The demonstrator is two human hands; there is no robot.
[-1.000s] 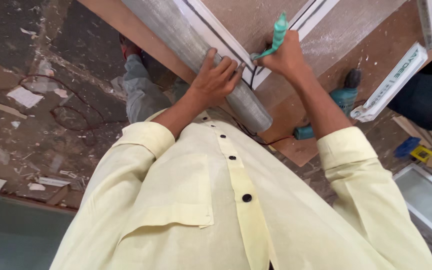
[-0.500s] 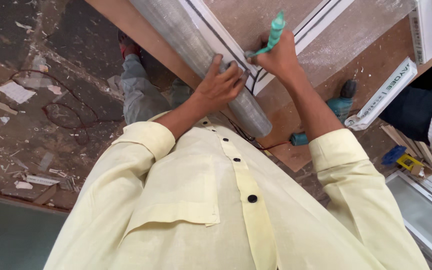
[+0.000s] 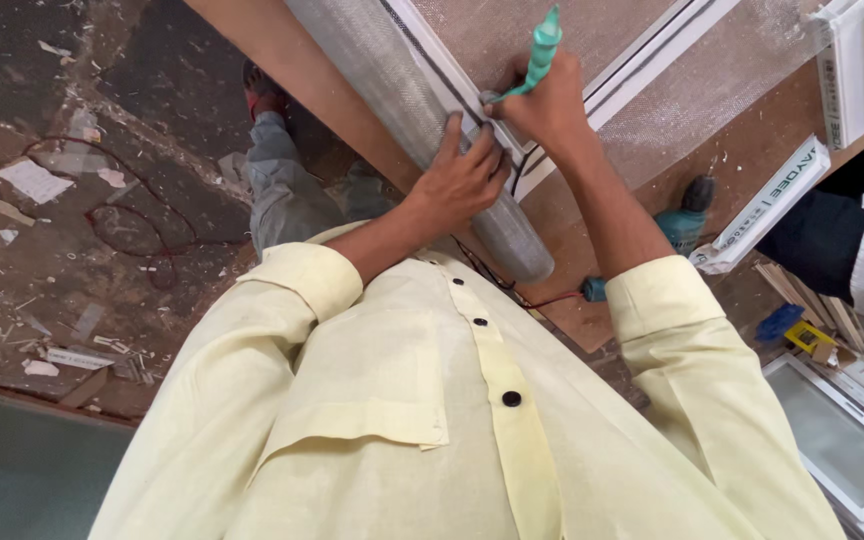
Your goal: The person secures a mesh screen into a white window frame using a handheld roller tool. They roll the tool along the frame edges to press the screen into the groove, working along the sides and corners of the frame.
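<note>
My left hand [image 3: 464, 172] presses flat on a grey roll of mesh [image 3: 402, 95] that lies along a white frame [image 3: 607, 90] on a wooden bench [image 3: 282, 50]. Just right of it, my right hand [image 3: 550, 105] grips a green-handled tool [image 3: 540, 48], its tip down in the frame's groove. A black cord [image 3: 522, 170] runs out of the groove below my right hand. Mesh sheet [image 3: 712, 80] covers the frame beyond.
A teal power drill [image 3: 684, 222] and a white profile piece [image 3: 764, 205] lie on the bench at the right. Another person in dark clothes [image 3: 832, 235] stands at the right edge. White window frames [image 3: 842, 440] lie lower right. The floor on the left is littered with scraps and a red wire [image 3: 122, 225].
Both hands have slid a little along the frame, toward the upper right of the view, the tool tip staying in the groove and my left hand on the roll. The view has shifted slightly.
</note>
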